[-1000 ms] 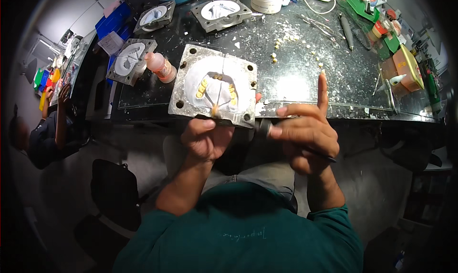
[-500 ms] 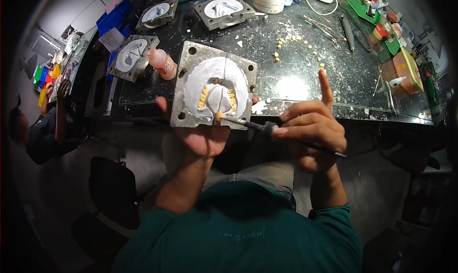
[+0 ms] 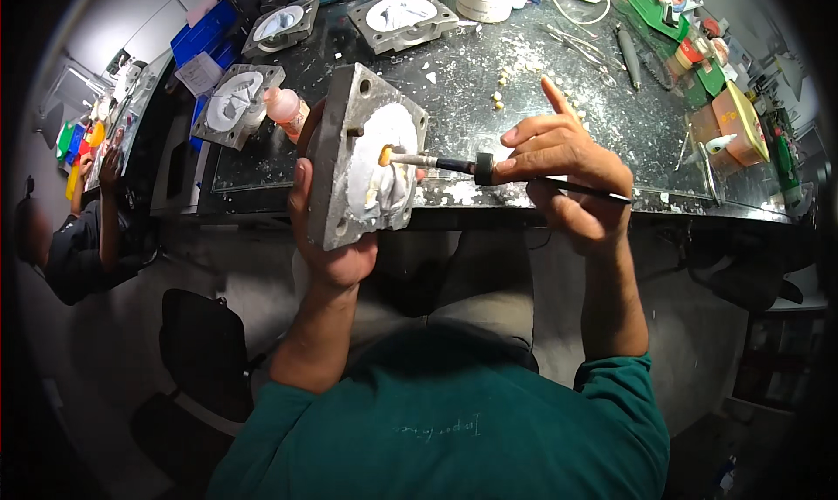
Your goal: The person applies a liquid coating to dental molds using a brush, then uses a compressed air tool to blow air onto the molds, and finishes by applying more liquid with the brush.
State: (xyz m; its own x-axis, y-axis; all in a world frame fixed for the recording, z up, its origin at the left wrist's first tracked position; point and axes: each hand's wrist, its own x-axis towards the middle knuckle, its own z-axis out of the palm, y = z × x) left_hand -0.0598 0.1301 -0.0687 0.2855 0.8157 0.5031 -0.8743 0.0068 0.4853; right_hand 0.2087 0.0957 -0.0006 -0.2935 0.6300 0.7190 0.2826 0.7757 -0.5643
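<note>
My left hand (image 3: 339, 260) grips a grey metal denture flask half (image 3: 334, 155) from below and behind, above the bench's near edge. The flask is tilted so its white plaster mould (image 3: 381, 129) faces right. In my right hand (image 3: 580, 164) is a thin black-handled brush (image 3: 454, 165), held between thumb and fingers with the index finger raised. Its orange-brown bristles touch the upper middle of the mould. At this angle the tooth sockets in the mould are hard to make out.
On the black bench (image 3: 476, 63), strewn with white crumbs, lie several loose yellowish teeth (image 3: 498, 96). Other flask halves (image 3: 403, 20) and a pink-capped bottle (image 3: 285, 109) stand left and behind. A handpiece (image 3: 628, 56) and boxes (image 3: 742, 123) sit right. Another person (image 3: 83, 247) is far left.
The flask has turned from facing up to facing right, and moved slightly left. My right hand has shifted up, taking the brush tip from the mould's lower edge to its upper middle.
</note>
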